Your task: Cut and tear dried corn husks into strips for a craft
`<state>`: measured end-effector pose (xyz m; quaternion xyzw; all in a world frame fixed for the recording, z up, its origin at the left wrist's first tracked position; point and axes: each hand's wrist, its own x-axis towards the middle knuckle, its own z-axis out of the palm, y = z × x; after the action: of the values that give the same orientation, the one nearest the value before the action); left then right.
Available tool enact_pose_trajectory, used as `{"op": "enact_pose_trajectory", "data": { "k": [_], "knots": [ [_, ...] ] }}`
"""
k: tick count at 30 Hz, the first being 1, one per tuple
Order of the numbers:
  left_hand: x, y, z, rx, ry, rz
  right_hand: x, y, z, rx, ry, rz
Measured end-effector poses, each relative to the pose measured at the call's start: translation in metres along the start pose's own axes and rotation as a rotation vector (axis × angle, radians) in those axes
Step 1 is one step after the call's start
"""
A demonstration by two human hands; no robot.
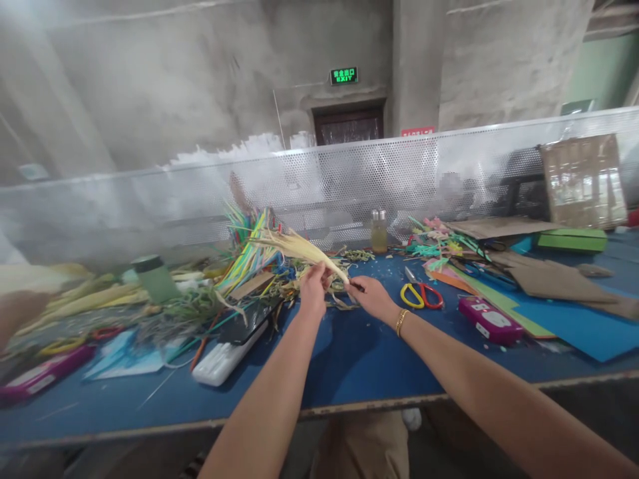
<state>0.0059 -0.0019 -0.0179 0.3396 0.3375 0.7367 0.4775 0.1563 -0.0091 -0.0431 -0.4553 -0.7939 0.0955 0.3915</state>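
Observation:
Above the blue table (369, 372) I hold a pale yellow bundle of what looks like dried corn husk (304, 247), its frayed end pointing up to the left. My left hand (314, 291) is closed around the lower part of the bundle. At the narrow end, the fingers of my right hand (373, 299) are pinched on the tip, and a gold bracelet (401, 322) circles that wrist. Something small and dark shows at the right fingertips, too small to name. Scissors (422, 296) with one yellow and one red handle lie just right of my right hand.
On the right are a purple box (489, 320), blue sheets (579, 326) and cardboard (554, 278). Colourful straw-like strips (254, 246), a black phone (247, 322), a white case (227, 359) and a green-lidded bottle (156, 278) stand or lie left. A perforated metal screen (344, 176) lines the back.

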Motion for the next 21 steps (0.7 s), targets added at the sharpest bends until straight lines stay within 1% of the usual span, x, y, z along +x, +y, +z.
{"op": "enact_pose_trajectory", "data": {
  "k": [3, 6, 11, 13, 17, 21],
  "knots": [
    [0.002, -0.002, -0.001, 0.026, -0.023, 0.024, 0.000, 0.002, 0.001, -0.016, -0.026, -0.047],
    [0.003, -0.005, 0.000, 0.039, -0.084, 0.041, 0.001, 0.004, 0.001, -0.017, -0.017, -0.073],
    [0.000, -0.007, 0.002, -0.018, -0.190, 0.028, 0.002, 0.008, -0.003, -0.019, 0.031, -0.023],
    [-0.002, -0.005, 0.003, -0.030, -0.180, 0.039, 0.002, 0.010, -0.005, -0.044, 0.049, 0.011],
    [-0.002, 0.000, 0.003, -0.034, -0.089, 0.067, 0.001, 0.013, -0.007, -0.111, 0.085, 0.053],
    [0.001, 0.000, 0.003, -0.111, -0.066, 0.050, 0.001, 0.014, -0.007, -0.138, 0.080, 0.103]
  ]
}}
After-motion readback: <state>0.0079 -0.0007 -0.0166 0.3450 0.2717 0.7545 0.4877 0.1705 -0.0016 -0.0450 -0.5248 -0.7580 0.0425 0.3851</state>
